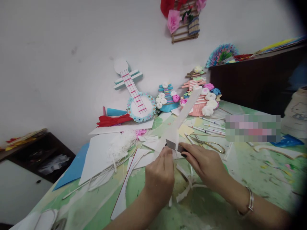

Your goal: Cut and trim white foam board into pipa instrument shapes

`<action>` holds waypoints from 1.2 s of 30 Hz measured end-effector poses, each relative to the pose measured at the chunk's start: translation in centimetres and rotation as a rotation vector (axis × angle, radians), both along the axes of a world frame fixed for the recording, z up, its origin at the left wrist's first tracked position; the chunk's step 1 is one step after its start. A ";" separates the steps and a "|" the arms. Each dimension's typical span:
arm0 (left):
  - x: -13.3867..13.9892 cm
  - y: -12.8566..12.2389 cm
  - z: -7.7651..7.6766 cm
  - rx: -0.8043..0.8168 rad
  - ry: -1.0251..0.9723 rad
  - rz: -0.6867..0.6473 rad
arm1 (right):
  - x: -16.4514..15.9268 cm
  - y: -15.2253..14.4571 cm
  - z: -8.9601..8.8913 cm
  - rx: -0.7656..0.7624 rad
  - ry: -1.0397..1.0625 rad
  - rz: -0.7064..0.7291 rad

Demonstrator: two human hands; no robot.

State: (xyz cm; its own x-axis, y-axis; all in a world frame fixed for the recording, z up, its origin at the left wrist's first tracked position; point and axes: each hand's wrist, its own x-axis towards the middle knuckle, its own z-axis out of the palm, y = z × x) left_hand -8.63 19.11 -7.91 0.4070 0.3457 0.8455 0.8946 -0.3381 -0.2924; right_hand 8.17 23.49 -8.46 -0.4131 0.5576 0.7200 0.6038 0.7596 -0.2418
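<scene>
My left hand [159,175] is closed around the lower end of a white board cut-out [185,110] with a long narrow neck, tilted up and to the right. Its fingers cover part of the lower end. My right hand [206,163] grips a knife with a broad grey blade [171,144]. The blade lies against the cut-out's lower part, just above my left fingertips. Below the hands, curled white offcuts [185,193] lie on the green table cover. Gold-handled scissors [216,146] rest just beyond my right hand.
A white paper banjo-like instrument [141,103] and smaller flowered ones [169,99] lean on the wall. White sheets [96,156], shredded white strips [122,143] and a blue sheet [74,172] lie left. Several markers [211,127] lie right. A dark cabinet [249,76] stands behind.
</scene>
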 end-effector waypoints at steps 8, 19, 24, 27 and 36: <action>0.5 -0.2 0.2 -0.029 0.032 -0.042 | 0.1 -0.1 0.0 -0.026 0.010 0.001; 0.5 -0.2 -0.4 -0.002 0.026 -0.066 | 0.3 0.3 0.1 -0.060 0.023 0.038; 0.3 -0.1 -0.5 -0.022 0.022 -0.061 | 0.4 0.7 -0.1 -0.073 0.015 0.027; 0.2 -0.2 -0.5 -0.030 0.022 -0.062 | 0.4 0.8 -0.1 -0.095 0.010 0.033; -0.1 -0.2 -0.4 -0.042 0.013 -0.055 | 0.5 1.2 0.0 -0.125 0.053 0.054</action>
